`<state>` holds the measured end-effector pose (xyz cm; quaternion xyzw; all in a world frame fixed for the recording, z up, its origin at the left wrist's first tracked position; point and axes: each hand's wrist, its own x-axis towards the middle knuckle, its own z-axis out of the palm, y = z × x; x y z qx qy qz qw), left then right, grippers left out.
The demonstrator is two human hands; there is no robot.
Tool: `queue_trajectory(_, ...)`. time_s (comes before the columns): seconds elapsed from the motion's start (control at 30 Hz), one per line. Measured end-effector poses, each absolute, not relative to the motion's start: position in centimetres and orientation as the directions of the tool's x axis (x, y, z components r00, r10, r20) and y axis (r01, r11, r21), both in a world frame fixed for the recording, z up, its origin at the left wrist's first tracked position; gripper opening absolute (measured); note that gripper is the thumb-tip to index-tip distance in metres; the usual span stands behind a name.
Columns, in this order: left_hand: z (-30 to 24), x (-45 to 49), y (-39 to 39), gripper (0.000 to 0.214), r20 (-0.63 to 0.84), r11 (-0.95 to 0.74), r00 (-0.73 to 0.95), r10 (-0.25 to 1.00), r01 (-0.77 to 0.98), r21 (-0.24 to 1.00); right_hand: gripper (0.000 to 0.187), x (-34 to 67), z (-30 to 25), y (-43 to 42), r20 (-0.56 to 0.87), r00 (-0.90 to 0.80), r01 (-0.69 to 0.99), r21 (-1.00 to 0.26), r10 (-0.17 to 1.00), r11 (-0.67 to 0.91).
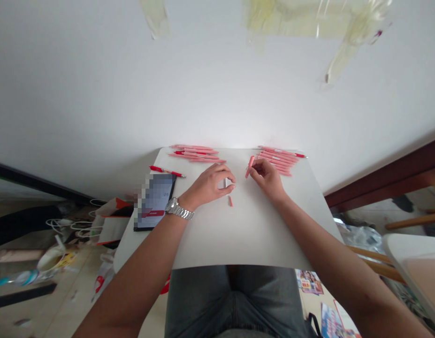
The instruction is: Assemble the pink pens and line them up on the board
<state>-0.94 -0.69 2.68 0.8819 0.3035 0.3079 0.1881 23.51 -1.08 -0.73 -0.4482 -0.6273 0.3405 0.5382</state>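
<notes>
My left hand (pixel 214 182) is curled above the white table (pixel 238 234), thumb and forefinger closed together at the tips. A tiny pale bit seems to be between them, too small to name. A thin white stick shows inside the curl of the fingers. Just below lies a small pink piece (pixel 230 201). In my right hand (pixel 268 177) a pink pen barrel (pixel 250 165) is pinched between thumb and fingers, tilted nearly upright. Several pink pens (pixel 198 155) lie in a left group behind my left hand, and several more pink pens (pixel 278 162) beside my right hand.
A red pen (pixel 167 171) lies at the table's left, above a dark-edged tablet (pixel 156 202) with a partly blurred screen. The white wall (pixel 217 94) meets the table's back edge. Cables (pixel 80 225) and boxes are on the left; a white chair or table edge (pixel 396 244) stands right.
</notes>
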Motion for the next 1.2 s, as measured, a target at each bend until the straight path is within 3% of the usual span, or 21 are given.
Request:
queue_trajectory(0.6, 4.1, -1.0, -2.4, 0.024, 0.238, -0.750, 0.759, 0.606, 0.446, 0.488, 0.030, 23.4, -0.6, -1.2, 0.360, -0.017, 0.200, -0.913, 0.933, 0.356)
queue_trajectory(1.2, 3.4, -0.9, -2.6, 0.017, 0.219, -0.780, 0.779, 0.588, 0.473, 0.411, 0.023, 23.5, -0.8, -1.0, 0.364, -0.011, 0.218, -0.908, 0.931, 0.358)
